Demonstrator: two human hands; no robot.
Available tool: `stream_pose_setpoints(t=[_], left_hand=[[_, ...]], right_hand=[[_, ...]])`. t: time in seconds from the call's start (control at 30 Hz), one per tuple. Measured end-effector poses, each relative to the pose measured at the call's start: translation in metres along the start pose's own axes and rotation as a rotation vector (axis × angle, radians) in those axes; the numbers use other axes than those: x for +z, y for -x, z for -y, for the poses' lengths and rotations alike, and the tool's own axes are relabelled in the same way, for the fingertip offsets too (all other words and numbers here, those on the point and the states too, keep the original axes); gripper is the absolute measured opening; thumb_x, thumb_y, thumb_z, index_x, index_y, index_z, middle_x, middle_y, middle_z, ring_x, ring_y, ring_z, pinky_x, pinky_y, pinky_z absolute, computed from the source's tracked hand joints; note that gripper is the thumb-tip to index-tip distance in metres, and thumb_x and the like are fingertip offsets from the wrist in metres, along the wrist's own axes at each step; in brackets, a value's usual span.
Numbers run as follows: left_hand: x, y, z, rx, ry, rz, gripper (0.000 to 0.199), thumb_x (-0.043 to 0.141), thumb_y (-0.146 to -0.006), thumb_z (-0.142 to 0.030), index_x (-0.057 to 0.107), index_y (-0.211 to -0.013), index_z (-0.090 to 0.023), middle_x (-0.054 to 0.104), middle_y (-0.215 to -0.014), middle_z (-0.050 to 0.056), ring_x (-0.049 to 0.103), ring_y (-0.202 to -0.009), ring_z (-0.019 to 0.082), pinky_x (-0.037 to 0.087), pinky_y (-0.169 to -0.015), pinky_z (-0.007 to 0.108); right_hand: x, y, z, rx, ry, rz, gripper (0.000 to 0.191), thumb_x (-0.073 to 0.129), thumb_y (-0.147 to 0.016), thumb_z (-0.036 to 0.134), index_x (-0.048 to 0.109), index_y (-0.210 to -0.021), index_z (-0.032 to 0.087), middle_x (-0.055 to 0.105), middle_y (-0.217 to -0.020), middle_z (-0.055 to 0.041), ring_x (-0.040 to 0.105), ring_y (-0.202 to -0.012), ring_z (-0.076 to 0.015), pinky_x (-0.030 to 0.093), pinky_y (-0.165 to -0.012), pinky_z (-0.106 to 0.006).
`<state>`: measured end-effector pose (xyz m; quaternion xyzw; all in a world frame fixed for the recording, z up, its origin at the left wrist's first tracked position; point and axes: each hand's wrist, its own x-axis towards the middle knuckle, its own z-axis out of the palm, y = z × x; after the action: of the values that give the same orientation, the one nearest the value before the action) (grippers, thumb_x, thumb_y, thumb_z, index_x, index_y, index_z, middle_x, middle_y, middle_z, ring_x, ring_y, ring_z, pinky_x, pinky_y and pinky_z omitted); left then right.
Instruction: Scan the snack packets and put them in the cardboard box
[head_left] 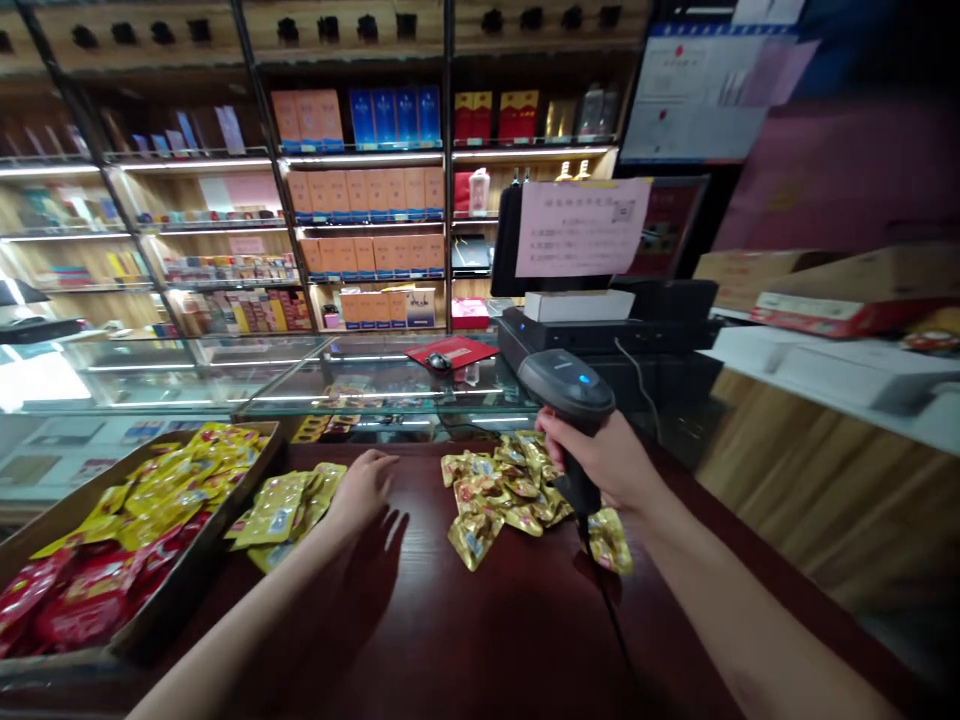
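Note:
My right hand (611, 455) is wrapped round the handle of a black barcode scanner (570, 385), which is raised above the counter with a blue light on top and a cord hanging down. Below and behind it lies a heap of gold foil snack packets (495, 485). One gold packet (609, 540) rests apart, under my right wrist. My left hand (367, 485) hovers over the dark red counter (420, 620), fingers stretched out and apart, holding nothing. Just left of it, partly hidden by my forearm, is a small pile of yellow-green packets (281, 510).
A cardboard box (270, 440) of yellow and red packets stands at the left. Behind are a glass display case (360, 375), a mouse (439, 361) on a red mat, and a monitor with a pink notice (581, 228). Shelves (367, 160) of boxed goods line the back.

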<state>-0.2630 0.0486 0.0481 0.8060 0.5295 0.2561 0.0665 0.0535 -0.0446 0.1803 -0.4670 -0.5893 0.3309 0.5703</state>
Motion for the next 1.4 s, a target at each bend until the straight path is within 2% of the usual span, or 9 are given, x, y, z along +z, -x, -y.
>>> stream_pose_setpoints(t=[0.17,0.27,0.37,0.53,0.7,0.87,1.13,1.3,1.4], left_hand=[[0.067,-0.065,-0.05,0.074,0.28,0.102,0.043,0.063,-0.08,-0.028,0.068,-0.122,-0.021,0.064,-0.12,0.012,0.06,-0.11,0.027,0.041,-0.102,0.034],[0.092,-0.094,-0.055,0.102,0.327,0.222,0.053,0.073,-0.068,-0.025,0.068,-0.121,-0.02,0.067,-0.116,0.012,0.06,-0.11,0.029,0.042,-0.099,0.034],[0.104,-0.106,-0.049,0.108,0.273,0.329,0.042,0.074,-0.065,-0.024,0.073,-0.107,-0.019,0.07,-0.102,0.012,0.063,-0.098,0.029,0.046,-0.09,0.034],[0.105,-0.099,-0.034,-0.055,0.436,0.317,0.041,0.078,-0.057,-0.021,0.071,-0.097,-0.018,0.07,-0.091,0.007,0.064,-0.084,0.023,0.048,-0.076,0.028],[0.085,-0.101,-0.025,-0.268,0.757,0.427,0.035,0.081,-0.058,-0.026,0.069,-0.089,-0.015,0.071,-0.081,0.005,0.066,-0.074,0.019,0.05,-0.065,0.024],[0.069,-0.109,-0.025,-0.379,1.093,0.369,0.048,0.084,-0.063,-0.036,0.069,-0.104,-0.015,0.073,-0.098,0.008,0.068,-0.08,0.019,0.053,-0.071,0.026],[0.08,-0.105,-0.041,-0.433,1.147,0.258,0.05,0.087,-0.06,-0.038,0.069,-0.099,-0.013,0.073,-0.089,0.007,0.068,-0.074,0.018,0.054,-0.068,0.028],[0.085,-0.091,-0.052,-0.519,1.497,0.241,0.044,0.087,-0.063,-0.029,0.067,-0.099,-0.012,0.072,-0.095,0.009,0.069,-0.08,0.017,0.054,-0.077,0.029],[0.085,-0.077,-0.053,-0.554,1.594,0.258,0.048,0.087,-0.06,-0.017,0.067,-0.103,-0.011,0.072,-0.102,0.011,0.069,-0.087,0.019,0.054,-0.084,0.031]], right_hand=[[-0.016,-0.006,-0.028,0.022,0.036,0.018,0.024,0.065,-0.083,0.039,0.059,-0.075,0.017,0.051,-0.049,0.0053,0.047,-0.044,-0.0104,0.042,-0.048,-0.025],[-0.024,-0.017,-0.04,0.047,0.009,0.042,0.024,0.065,-0.084,0.04,0.059,-0.078,0.018,0.05,-0.051,0.0053,0.047,-0.045,-0.0108,0.043,-0.049,-0.025],[-0.027,-0.03,-0.049,0.079,-0.017,0.085,0.025,0.065,-0.083,0.042,0.059,-0.08,0.018,0.051,-0.053,0.0044,0.048,-0.047,-0.0114,0.043,-0.049,-0.025],[-0.022,-0.046,-0.059,0.168,-0.012,0.166,0.026,0.068,-0.08,0.041,0.055,-0.073,0.02,0.051,-0.052,0.0038,0.047,-0.047,-0.0111,0.042,-0.047,-0.025],[-0.018,-0.053,-0.065,0.222,-0.011,0.136,0.026,0.07,-0.078,0.04,0.054,-0.077,0.02,0.053,-0.055,0.0033,0.049,-0.049,-0.0111,0.043,-0.048,-0.025],[-0.022,-0.056,-0.073,0.269,0.004,0.135,0.027,0.073,-0.075,0.039,0.056,-0.084,0.02,0.057,-0.061,0.002,0.051,-0.051,-0.0117,0.044,-0.048,-0.025],[-0.025,-0.053,-0.088,0.21,0.159,0.18,0.028,0.071,-0.076,0.038,0.064,-0.095,0.02,0.058,-0.059,0.0018,0.054,-0.056,-0.0146,0.043,-0.049,-0.024],[-0.025,-0.052,-0.078,0.124,0.175,0.239,0.018,0.07,-0.076,0.036,0.066,-0.082,0.02,0.058,-0.055,0.0,0.061,-0.066,-0.0197,0.048,-0.057,-0.028],[-0.024,-0.049,-0.075,0.078,0.199,0.249,0.016,0.07,-0.077,0.036,0.067,-0.079,0.02,0.056,-0.051,0.0002,0.063,-0.069,-0.0216,0.051,-0.06,-0.029]])
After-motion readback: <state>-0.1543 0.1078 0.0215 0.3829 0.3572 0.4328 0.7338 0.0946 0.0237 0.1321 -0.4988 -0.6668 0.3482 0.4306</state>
